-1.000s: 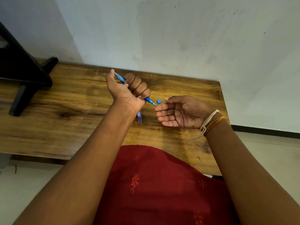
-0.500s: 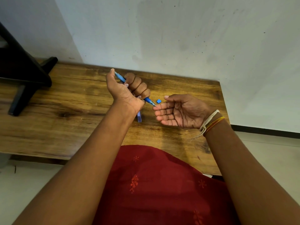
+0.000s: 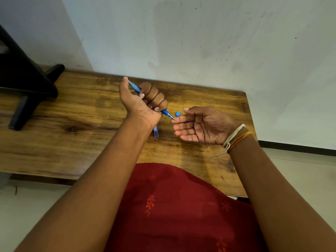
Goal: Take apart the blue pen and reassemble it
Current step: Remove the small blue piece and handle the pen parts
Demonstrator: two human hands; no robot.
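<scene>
My left hand [image 3: 143,102] is closed in a fist around the blue pen [image 3: 166,113], held above the table. The pen's rear end sticks out past my thumb and its pointed tip aims right. My right hand [image 3: 201,124] is open, palm up, with nothing in it; its index fingertip is at the pen's tip. A small blue piece [image 3: 178,114] lies on the wooden table [image 3: 81,128] just beyond my right fingers. A pale blue clear piece [image 3: 156,131] lies on the table, partly hidden under my left wrist.
A black stand [image 3: 27,88] occupies the table's far left. A white wall runs along the table's back edge. The table's right edge is close to my right wrist. My red garment [image 3: 172,206] covers the near edge at the middle.
My right hand has shifted slightly left, bringing its index fingertip to the pen's tip. My left hand keeps the same grip and place.
</scene>
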